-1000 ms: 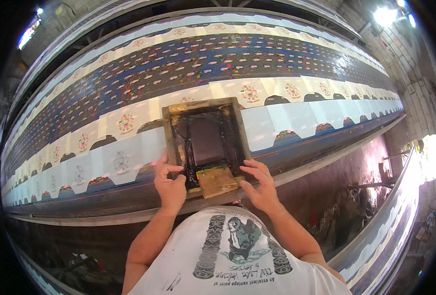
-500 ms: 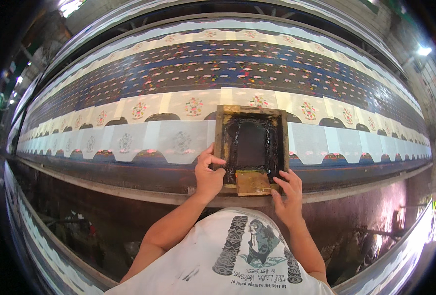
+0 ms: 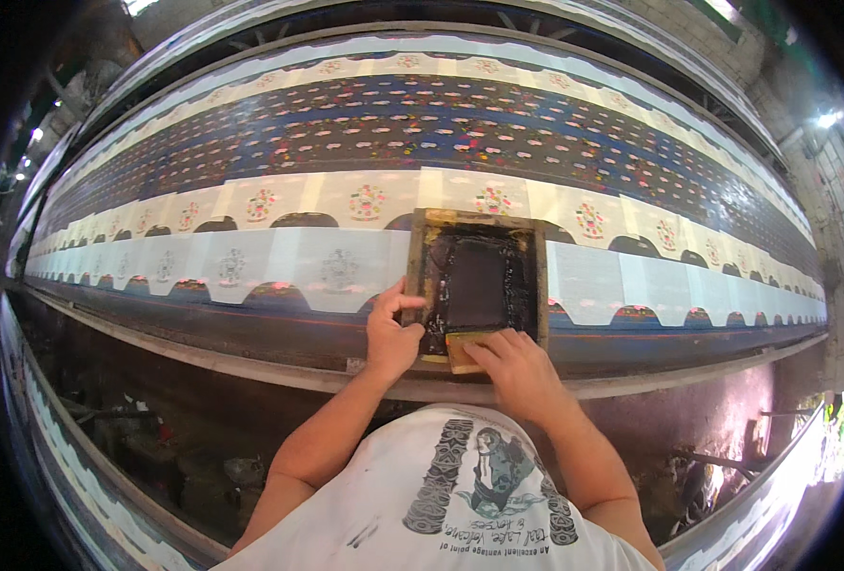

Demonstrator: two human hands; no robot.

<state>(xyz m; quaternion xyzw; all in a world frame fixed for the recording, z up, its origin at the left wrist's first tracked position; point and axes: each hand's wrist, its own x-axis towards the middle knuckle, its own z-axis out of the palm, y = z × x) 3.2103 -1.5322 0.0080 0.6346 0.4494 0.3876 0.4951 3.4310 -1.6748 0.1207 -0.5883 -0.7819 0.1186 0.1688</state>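
A wooden screen-printing frame (image 3: 479,220) rests over a row of pale cloth pieces near the table's front edge. Its dark mesh (image 3: 476,285) is bordered by wet black ink. My left hand (image 3: 393,335) grips the frame's left side, thumb and forefinger at the wood. At the frame's near end, my right hand (image 3: 525,376) is closed on a small wooden squeegee (image 3: 461,356), fingers lying over its top edge. The pale blue piece (image 3: 339,276) just left of the frame bears a grey outline print. What lies beneath the frame is hidden.
Cream cloth pieces (image 3: 367,202) with colourful prints line the row behind. Beyond them stretches the long dark table surface (image 3: 346,124), dotted with leftover print marks. A raised ledge (image 3: 650,381) runs along the near edge. Another long table (image 3: 79,457) curves in at lower left.
My right hand has moved left from beside the frame's near right corner and closed on the squeegee. My left hand stays at the frame's left side. The whole view has shifted slightly.
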